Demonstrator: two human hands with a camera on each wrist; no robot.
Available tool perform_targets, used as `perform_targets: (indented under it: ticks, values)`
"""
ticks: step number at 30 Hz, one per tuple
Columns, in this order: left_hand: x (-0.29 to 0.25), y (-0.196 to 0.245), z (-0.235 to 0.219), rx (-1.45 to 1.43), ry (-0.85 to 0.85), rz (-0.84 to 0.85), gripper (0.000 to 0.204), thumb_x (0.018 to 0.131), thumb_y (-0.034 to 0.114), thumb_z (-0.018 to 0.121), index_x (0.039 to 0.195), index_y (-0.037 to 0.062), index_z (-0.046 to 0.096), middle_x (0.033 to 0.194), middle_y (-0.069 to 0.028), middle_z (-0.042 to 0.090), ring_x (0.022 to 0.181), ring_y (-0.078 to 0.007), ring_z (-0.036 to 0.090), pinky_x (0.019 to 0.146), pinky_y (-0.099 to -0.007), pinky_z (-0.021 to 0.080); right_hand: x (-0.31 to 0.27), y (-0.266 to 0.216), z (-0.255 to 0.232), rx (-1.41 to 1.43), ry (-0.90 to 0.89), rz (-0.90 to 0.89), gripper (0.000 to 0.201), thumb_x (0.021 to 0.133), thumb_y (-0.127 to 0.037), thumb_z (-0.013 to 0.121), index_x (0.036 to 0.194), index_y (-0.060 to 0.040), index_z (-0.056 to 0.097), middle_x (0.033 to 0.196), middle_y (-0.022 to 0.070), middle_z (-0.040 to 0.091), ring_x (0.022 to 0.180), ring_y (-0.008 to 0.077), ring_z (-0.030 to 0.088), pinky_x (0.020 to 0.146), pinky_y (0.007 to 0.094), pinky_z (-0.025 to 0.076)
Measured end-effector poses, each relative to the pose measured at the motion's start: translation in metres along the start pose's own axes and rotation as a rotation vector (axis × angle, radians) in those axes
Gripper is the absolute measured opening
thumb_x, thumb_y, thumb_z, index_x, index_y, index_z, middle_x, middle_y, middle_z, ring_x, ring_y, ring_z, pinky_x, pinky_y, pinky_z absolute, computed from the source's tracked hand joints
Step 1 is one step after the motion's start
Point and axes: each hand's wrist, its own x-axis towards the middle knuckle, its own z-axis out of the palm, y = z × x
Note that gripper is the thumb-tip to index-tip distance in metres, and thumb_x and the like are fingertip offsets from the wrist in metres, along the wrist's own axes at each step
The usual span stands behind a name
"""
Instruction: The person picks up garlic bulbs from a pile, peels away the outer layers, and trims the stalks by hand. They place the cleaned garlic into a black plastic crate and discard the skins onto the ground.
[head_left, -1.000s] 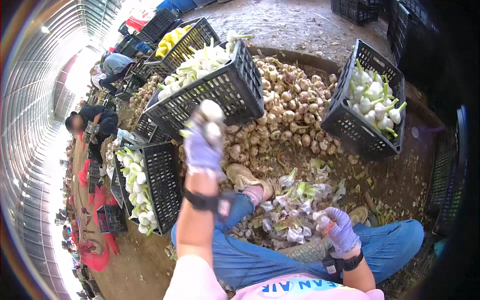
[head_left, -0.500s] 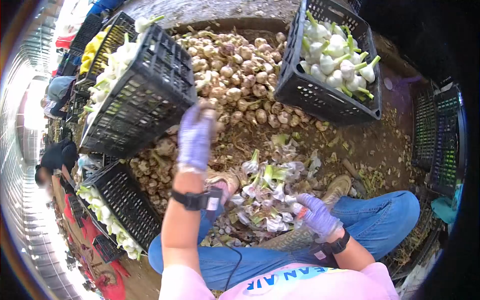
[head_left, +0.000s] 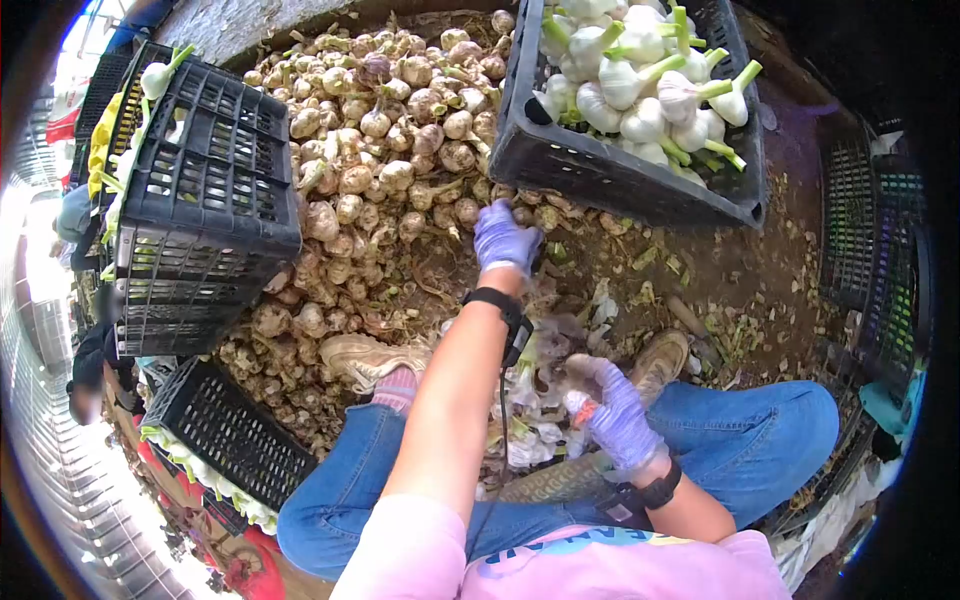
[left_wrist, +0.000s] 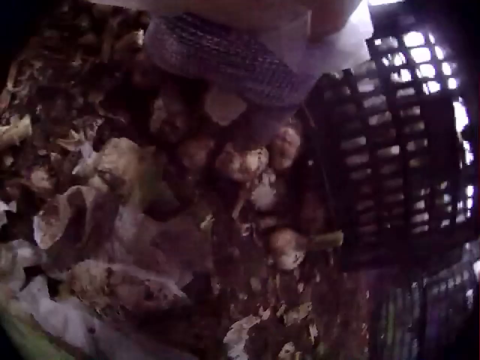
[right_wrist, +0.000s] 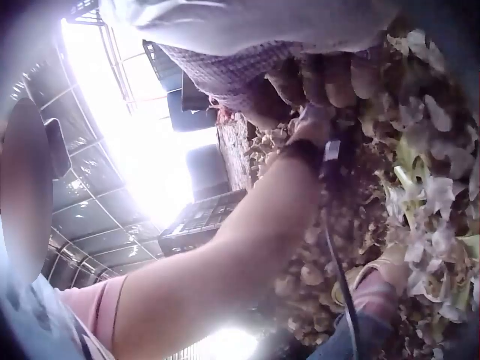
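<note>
My left hand (head_left: 507,240), in a purple knit glove, reaches to the near edge of a heap of unpeeled garlic bulbs (head_left: 400,150), beside a black crate. Its fingers point down among the bulbs. In the left wrist view, garlic bulbs (left_wrist: 244,161) lie right below that glove (left_wrist: 225,60). My right hand (head_left: 615,420), also gloved in purple, hovers over loose garlic skins (head_left: 535,440) between the legs. Its fingers are loosely bent, apart from the thumb, and an orange-red patch shows by the thumb. Bent fingertips (right_wrist: 341,82) show in the right wrist view, with nothing visible between them.
A black crate (head_left: 630,180) of clean white garlic with green stems stands ahead on the right. Another black crate (head_left: 200,200) stands at left, a third crate (head_left: 235,430) below it. Stacked dark crates (head_left: 870,270) line the right edge. A cable (head_left: 503,410) hangs from my left wrist.
My left hand, holding white garlic by the left crate a second ago, has moved away without it to the heap's right side. My right hand stays low over the skins. The head view has shifted right.
</note>
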Motion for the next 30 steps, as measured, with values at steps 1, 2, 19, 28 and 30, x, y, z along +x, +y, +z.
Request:
perform_targets:
  ticks: [1, 2, 19, 28, 30]
  values:
    - [-0.011, -0.007, -0.007, -0.103, -0.004, -0.045, 0.052, 0.064, 0.02, 0.072, 0.11, 0.0038, 0.054, 0.109, -0.0198, 0.054, 0.1, -0.0335, 0.054, 0.086, -0.0385, 0.045, -0.002, -0.004, 0.0, 0.006, -0.002, -0.005, 0.04, 0.082, -0.006, 0.062, 0.119, 0.001, 0.05, 0.112, 0.0114, 0.056, 0.101, 0.0164, 0.055, 0.088, 0.028, 0.044]
    - [-0.023, -0.012, -0.018, -0.206, -0.006, -0.087, 0.054, 0.063, 0.02, 0.072, 0.111, 0.0026, 0.054, 0.107, -0.0196, 0.056, 0.097, -0.03, 0.058, 0.082, -0.0357, 0.048, -0.004, -0.007, 0.0, 0.098, 0.027, 0.027, 0.039, 0.083, -0.005, 0.061, 0.119, 0.001, 0.05, 0.113, 0.0111, 0.056, 0.103, 0.0168, 0.055, 0.09, 0.0281, 0.044]
    - [-0.299, -0.012, -0.171, -0.464, 0.24, 0.801, 0.054, 0.059, -0.003, 0.075, 0.107, 0.007, 0.052, 0.11, -0.0153, 0.055, 0.098, -0.0314, 0.056, 0.082, -0.0368, 0.048, -0.077, -0.053, 0.034, 0.532, -0.136, -0.11, 0.019, 0.084, -0.012, 0.064, 0.101, -0.0032, 0.061, 0.093, 0.002, 0.063, 0.082, 0.0076, 0.057, 0.074, 0.0225, 0.048]
    - [-0.316, -0.03, -0.166, -0.626, 0.1, 0.692, 0.063, 0.057, 0.001, 0.079, 0.111, 0.0082, 0.047, 0.106, -0.0117, 0.056, 0.096, -0.0252, 0.058, 0.084, -0.0358, 0.047, -0.099, -0.079, 0.025, 0.318, -0.267, -0.014, 0.029, 0.079, -0.017, 0.071, 0.102, -0.0023, 0.062, 0.083, 0.0031, 0.064, 0.076, 0.0076, 0.059, 0.062, 0.0215, 0.048]
    - [-0.321, -0.032, -0.159, -0.986, -0.1, 0.511, 0.072, 0.055, 0.0, 0.08, 0.118, 0.0065, 0.044, 0.11, -0.0102, 0.053, 0.098, -0.0229, 0.056, 0.084, -0.0353, 0.047, -0.1, -0.087, 0.02, 0.257, -0.305, 0.021, 0.027, 0.079, -0.015, 0.069, 0.1, -0.0015, 0.063, 0.085, 0.0033, 0.064, 0.077, 0.0085, 0.059, 0.065, 0.0227, 0.048]
